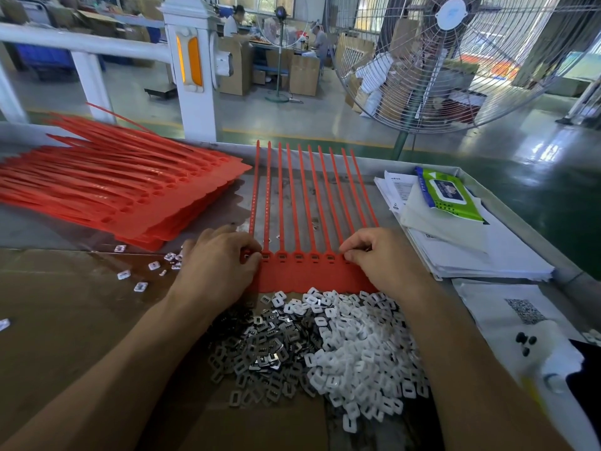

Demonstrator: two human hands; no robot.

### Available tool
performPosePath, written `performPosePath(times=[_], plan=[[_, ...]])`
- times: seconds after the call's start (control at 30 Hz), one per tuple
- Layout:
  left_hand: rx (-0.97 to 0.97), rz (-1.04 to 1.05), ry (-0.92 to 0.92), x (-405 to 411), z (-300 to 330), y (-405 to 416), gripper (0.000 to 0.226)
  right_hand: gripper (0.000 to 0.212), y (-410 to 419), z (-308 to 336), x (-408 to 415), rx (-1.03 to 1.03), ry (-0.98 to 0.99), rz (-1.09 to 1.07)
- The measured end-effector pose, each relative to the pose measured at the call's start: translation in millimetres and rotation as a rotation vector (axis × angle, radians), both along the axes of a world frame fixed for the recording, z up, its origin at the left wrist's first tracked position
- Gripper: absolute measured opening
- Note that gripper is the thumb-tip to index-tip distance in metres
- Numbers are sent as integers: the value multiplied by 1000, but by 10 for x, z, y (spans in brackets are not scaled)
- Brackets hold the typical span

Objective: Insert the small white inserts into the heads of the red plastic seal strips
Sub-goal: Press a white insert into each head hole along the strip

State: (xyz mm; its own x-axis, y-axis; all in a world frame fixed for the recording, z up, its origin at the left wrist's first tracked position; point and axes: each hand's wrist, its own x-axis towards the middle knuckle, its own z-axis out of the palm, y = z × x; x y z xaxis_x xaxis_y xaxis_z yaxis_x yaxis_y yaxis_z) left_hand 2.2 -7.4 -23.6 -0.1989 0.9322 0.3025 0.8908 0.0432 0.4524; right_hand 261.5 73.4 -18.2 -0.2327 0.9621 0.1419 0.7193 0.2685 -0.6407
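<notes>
Head view: both hands (221, 255) on red seal strips (309, 265)

No legible text anywhere. Paper sheets (468, 242) at the right edge of the tabletop: printed lines, too small to read. Green wipes packet (450, 196) on top of them: label blurred. White sheet (507, 317) nearer the front right corner: QR code (524, 310), no readable characters. Red seal strips (260, 203): small embossed marks, unreadable.

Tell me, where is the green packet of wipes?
In the head view, the green packet of wipes lies on the right side of the table, on top of the stack of white papers, just right of the red seal strips.
</notes>
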Motion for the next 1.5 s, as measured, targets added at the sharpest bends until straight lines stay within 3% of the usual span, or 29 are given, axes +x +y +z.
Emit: performPosePath(times=[0.2, 0.37, 0.47, 0.53, 0.63, 0.73, 1.17, 1.5], plan=[[-6, -6, -5, -13, 5, -8, 15, 19, -29, -9, 28, 11, 130, -43], [1, -3, -18, -2, 13, -12, 15, 18, -143, 100, -74, 71, 96, -13], [10, -2, -33, 8, 18, -18, 15, 10, -302, 249, -184, 122, 87, 138], [14, 1, -25, 13, 23, -21, 16, 2, -444, 344, -282, 37, 42, 326], [10, 3, -15, 19, 23, -15, 17, 7, -632, 407, -452, -116, -63, 574], [2, 5, -5, 17, 26, -15, 16, 15, -727, 412, -562, -147, -196, 665], [3, 4, -1, 18, 24, -6, 16, 2, -770, 416, -604, -109, -263, 673], [11, -2, -8, 9, 15, -9, 15, 9, -734, 371, -542, -161, 78, 536]])
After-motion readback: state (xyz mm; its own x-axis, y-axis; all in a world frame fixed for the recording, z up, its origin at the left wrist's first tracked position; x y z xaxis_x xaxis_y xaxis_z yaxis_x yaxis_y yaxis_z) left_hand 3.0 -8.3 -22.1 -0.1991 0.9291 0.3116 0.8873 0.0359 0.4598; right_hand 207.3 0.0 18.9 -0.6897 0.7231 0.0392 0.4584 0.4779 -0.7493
